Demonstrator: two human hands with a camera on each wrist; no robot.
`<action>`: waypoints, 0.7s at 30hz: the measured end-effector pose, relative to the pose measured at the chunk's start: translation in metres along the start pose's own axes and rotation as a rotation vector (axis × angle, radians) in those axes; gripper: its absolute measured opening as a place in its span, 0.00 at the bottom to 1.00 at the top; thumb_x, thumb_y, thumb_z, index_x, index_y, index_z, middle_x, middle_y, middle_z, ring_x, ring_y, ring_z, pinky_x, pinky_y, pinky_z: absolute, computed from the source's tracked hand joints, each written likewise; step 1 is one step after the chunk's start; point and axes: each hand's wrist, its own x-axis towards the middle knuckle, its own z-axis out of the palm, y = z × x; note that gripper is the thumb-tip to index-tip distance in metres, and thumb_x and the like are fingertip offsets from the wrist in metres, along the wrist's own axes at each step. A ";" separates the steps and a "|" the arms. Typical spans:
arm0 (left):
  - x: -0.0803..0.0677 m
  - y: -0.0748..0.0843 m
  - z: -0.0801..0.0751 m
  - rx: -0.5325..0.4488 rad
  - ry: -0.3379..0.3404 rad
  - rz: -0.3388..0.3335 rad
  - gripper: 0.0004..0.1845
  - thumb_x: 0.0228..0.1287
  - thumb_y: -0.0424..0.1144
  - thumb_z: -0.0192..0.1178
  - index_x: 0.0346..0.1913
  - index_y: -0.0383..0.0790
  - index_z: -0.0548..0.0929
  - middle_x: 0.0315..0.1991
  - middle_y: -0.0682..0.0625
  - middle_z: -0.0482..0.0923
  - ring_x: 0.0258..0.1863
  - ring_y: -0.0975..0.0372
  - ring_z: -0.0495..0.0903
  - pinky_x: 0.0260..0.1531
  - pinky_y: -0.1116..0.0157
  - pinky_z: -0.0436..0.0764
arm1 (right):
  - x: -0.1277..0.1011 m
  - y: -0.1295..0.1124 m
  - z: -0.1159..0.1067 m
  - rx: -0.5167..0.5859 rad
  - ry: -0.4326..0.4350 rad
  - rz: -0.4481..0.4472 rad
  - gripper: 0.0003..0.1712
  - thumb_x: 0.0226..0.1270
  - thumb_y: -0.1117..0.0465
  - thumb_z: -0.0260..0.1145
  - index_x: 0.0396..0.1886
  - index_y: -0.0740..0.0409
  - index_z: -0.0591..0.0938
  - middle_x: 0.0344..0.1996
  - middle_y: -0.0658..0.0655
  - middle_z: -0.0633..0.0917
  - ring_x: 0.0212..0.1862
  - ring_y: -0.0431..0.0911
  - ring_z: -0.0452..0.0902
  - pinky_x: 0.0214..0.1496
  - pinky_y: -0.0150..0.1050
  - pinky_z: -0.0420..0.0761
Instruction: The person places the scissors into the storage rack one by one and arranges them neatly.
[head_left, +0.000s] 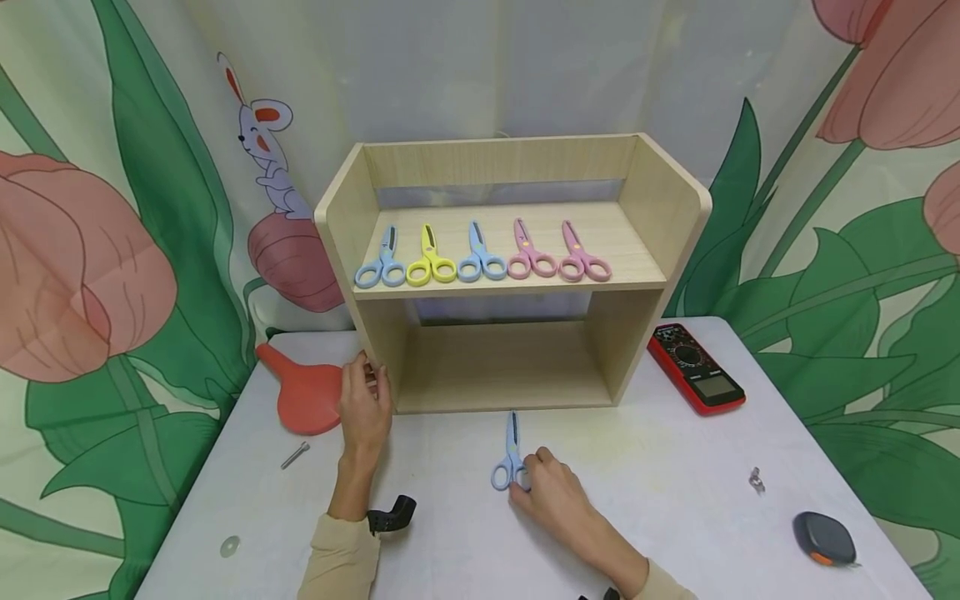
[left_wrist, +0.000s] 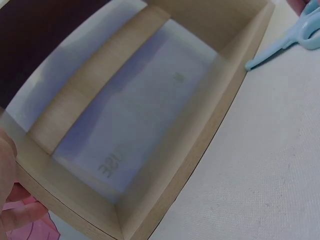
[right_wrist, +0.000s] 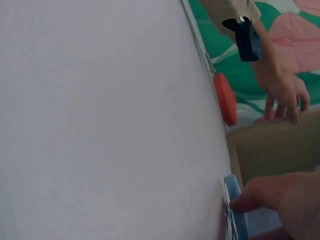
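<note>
**While one hand braces the shelf, the other pinches blue scissors**

While the left hand point(head_left: 365, 406) rests against the lower left corner of the wooden shelf unit point(head_left: 663, 218), its fingers lie curled round the front edge of the side panel, forearm reaching straight up the tabletop point(head_left: 675, 467) from the near edge. The right hand point(head_left: 546, 492) lies low on the tabletop, wrist angled in from the right, fingertips pinching the handle loops of the blue scissors point(head_left: 510, 458). Those scissors lie flat in front of the shelf unit's open bottom bay, blades pointing toward it, tip just short of its front edge. On the upper shelf five more scissors point(head_left: 483, 254) lie in a row. A red paddle point(head_left: 303, 393) sits just left of the left hand, and a red multimeter point(head_left: 696, 368) lies right of the shelf unit.
</note>
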 end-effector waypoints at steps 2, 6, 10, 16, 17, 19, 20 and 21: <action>0.000 0.000 0.000 0.002 -0.007 -0.003 0.18 0.71 0.31 0.58 0.60 0.27 0.72 0.45 0.33 0.76 0.38 0.46 0.85 0.32 0.51 0.89 | 0.001 0.001 -0.001 0.014 0.024 -0.005 0.18 0.49 0.62 0.75 0.34 0.73 0.85 0.26 0.56 0.80 0.21 0.39 0.72 0.21 0.25 0.75; 0.001 0.000 0.000 0.000 -0.007 -0.007 0.18 0.71 0.31 0.58 0.60 0.27 0.72 0.45 0.33 0.76 0.38 0.46 0.85 0.31 0.51 0.89 | 0.003 0.003 -0.008 0.050 0.061 -0.045 0.17 0.48 0.63 0.74 0.35 0.71 0.86 0.28 0.56 0.83 0.24 0.38 0.75 0.23 0.22 0.77; 0.001 0.001 0.000 -0.005 -0.008 -0.012 0.18 0.72 0.31 0.58 0.60 0.27 0.73 0.45 0.33 0.75 0.38 0.46 0.85 0.31 0.51 0.89 | 0.007 0.003 -0.025 0.125 0.125 -0.104 0.15 0.49 0.64 0.74 0.37 0.69 0.86 0.29 0.54 0.81 0.24 0.34 0.70 0.21 0.20 0.71; 0.000 0.001 0.000 -0.012 -0.010 -0.026 0.18 0.72 0.32 0.58 0.60 0.28 0.73 0.45 0.33 0.75 0.39 0.46 0.85 0.32 0.51 0.89 | 0.020 0.002 -0.069 0.171 0.338 -0.303 0.17 0.48 0.64 0.75 0.40 0.64 0.85 0.29 0.52 0.79 0.25 0.36 0.71 0.23 0.16 0.68; 0.000 0.000 0.000 -0.013 -0.008 -0.028 0.18 0.72 0.32 0.58 0.60 0.28 0.73 0.45 0.33 0.75 0.39 0.46 0.85 0.32 0.51 0.89 | 0.023 0.001 -0.079 0.172 0.368 -0.323 0.17 0.48 0.64 0.75 0.41 0.64 0.85 0.30 0.52 0.78 0.26 0.37 0.71 0.24 0.17 0.69; 0.000 0.000 0.000 -0.005 -0.007 -0.029 0.18 0.72 0.32 0.58 0.60 0.28 0.73 0.45 0.33 0.75 0.39 0.46 0.85 0.32 0.51 0.89 | 0.027 0.000 -0.100 0.175 0.410 -0.347 0.19 0.49 0.64 0.75 0.43 0.65 0.85 0.31 0.53 0.79 0.27 0.38 0.72 0.26 0.19 0.73; 0.000 0.000 0.000 -0.004 -0.008 -0.031 0.18 0.72 0.32 0.58 0.60 0.28 0.73 0.45 0.33 0.75 0.39 0.46 0.85 0.32 0.51 0.89 | 0.029 -0.001 -0.111 0.174 0.430 -0.353 0.19 0.50 0.65 0.75 0.44 0.66 0.85 0.32 0.54 0.79 0.27 0.39 0.73 0.27 0.20 0.76; 0.000 -0.001 0.000 0.000 -0.009 -0.032 0.18 0.72 0.32 0.58 0.60 0.29 0.73 0.45 0.33 0.75 0.39 0.47 0.85 0.32 0.51 0.89 | 0.031 -0.001 -0.121 0.171 0.445 -0.353 0.20 0.50 0.65 0.75 0.45 0.66 0.85 0.32 0.55 0.80 0.28 0.39 0.73 0.28 0.21 0.77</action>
